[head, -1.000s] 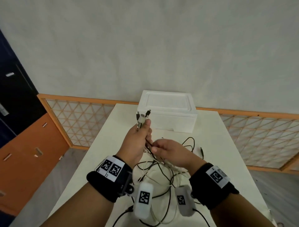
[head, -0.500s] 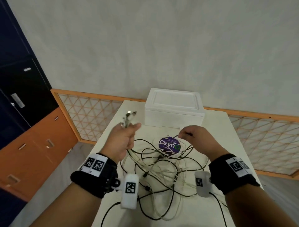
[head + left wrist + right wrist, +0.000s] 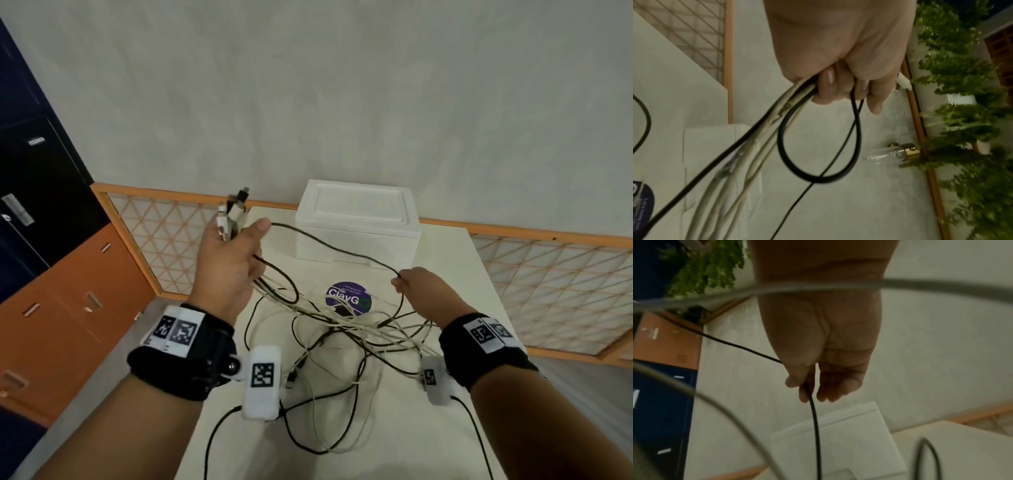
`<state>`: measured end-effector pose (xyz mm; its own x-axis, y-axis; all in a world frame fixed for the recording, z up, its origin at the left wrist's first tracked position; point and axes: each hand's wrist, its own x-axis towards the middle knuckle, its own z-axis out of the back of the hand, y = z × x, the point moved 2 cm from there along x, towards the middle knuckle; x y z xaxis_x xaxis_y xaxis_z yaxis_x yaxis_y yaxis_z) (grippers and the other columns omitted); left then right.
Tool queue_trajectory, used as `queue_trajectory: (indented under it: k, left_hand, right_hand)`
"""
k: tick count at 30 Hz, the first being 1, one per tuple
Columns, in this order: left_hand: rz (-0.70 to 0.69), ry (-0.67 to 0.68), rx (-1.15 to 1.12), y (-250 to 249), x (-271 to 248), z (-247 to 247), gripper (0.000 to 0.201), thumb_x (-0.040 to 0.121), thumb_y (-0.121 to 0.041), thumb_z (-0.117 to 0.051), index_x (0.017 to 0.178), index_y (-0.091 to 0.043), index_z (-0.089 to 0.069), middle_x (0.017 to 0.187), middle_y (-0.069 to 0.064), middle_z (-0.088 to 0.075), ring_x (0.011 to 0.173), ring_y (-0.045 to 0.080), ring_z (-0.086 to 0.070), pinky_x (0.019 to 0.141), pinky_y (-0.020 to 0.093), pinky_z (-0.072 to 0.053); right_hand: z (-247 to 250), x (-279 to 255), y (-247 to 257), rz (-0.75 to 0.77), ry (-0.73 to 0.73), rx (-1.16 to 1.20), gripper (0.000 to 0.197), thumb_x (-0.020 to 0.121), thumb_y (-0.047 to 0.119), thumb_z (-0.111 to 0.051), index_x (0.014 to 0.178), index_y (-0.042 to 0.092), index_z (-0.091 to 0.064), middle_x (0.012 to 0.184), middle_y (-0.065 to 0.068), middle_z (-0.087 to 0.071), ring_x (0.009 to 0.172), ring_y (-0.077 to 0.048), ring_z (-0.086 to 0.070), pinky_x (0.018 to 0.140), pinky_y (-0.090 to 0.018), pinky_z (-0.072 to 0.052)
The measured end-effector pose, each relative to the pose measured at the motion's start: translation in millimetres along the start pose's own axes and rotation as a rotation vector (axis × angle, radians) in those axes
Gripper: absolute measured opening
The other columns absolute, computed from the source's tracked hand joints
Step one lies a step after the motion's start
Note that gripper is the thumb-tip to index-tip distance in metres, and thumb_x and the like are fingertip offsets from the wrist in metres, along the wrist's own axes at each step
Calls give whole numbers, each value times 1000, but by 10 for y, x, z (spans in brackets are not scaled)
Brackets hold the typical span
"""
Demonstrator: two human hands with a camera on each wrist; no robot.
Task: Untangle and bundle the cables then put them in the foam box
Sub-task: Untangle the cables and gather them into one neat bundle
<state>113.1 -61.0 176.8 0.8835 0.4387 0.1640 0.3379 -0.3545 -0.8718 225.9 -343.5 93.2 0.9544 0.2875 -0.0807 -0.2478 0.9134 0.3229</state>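
My left hand (image 3: pixel 228 260) is raised above the table's left side and grips several black and white cables (image 3: pixel 764 123), their plug ends (image 3: pixel 233 212) sticking up out of the fist. A tangle of black and white cables (image 3: pixel 346 342) hangs from it and sprawls over the white table (image 3: pixel 445 428). My right hand (image 3: pixel 416 287) pinches one black cable (image 3: pixel 813 415) between thumb and forefinger; this strand runs taut across to the left thumb. The white foam box (image 3: pixel 356 226), lid on, sits at the table's far edge behind both hands.
A round purple sticker (image 3: pixel 348 297) lies on the table in front of the box. An orange-framed lattice railing (image 3: pixel 548 281) borders the far side. Orange and dark blue cabinets (image 3: pixel 51 308) stand to the left, past the table edge.
Both hands have moved apart: the left rose up and left with the plug ends, the right pulled a black strand out to the right, stretching it between them and uncovering the purple sticker.
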Motion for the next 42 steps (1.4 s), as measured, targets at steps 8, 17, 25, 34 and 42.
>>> queue_trajectory:
  k: [8,17,25,34,42]
  left_hand:
    - [314,329,448,636,-133,-400,33,81,-7,-72,108,-22,-61,48,-15,-50,36,4,-29,38,17,-20]
    - [297,417,618,754,30,-497,13,81,-22,-74,72,-24,-65,49,-8,-42,40,11,-31,44,22,-20]
    - [160,574,925,994,-29,-541,12,81,-20,-73,91,-22,-65,78,-13,-64,67,1,-56,69,17,-42]
    - [285,485,543,960,33,-749,51,82,-8,-73,127,-24,-56,102,-2,-62,66,-5,-66,57,20,-54]
    - [409,273,573,1220,163,-72,23,76,-5,-75,80,-20,-58,54,-7,-53,43,14,-33,44,23,-25]
  right_hand:
    - [628,-213,810,200,-99,808,25,98,17,-47,76,10,-57,74,-6,-62,61,-15,-63,54,-28,-55]
    - [795,-376,982,315,-266,1104,21,99,14,-45,82,13,-55,80,-4,-63,60,-13,-65,60,-29,-57]
    - [1432,-521,1175,504,-478,1295,16,92,21,-38,82,20,-51,74,2,-66,73,-31,-70,70,-42,-57]
    - [1272,-362,1132,429,-505,1146,21,96,28,-41,80,25,-55,75,1,-65,70,-23,-69,72,-42,-57]
    - [1496,-508,158,161,-883,244,19,89,0,-49,97,-3,-66,98,-24,-63,92,-40,-58,79,-42,-49]
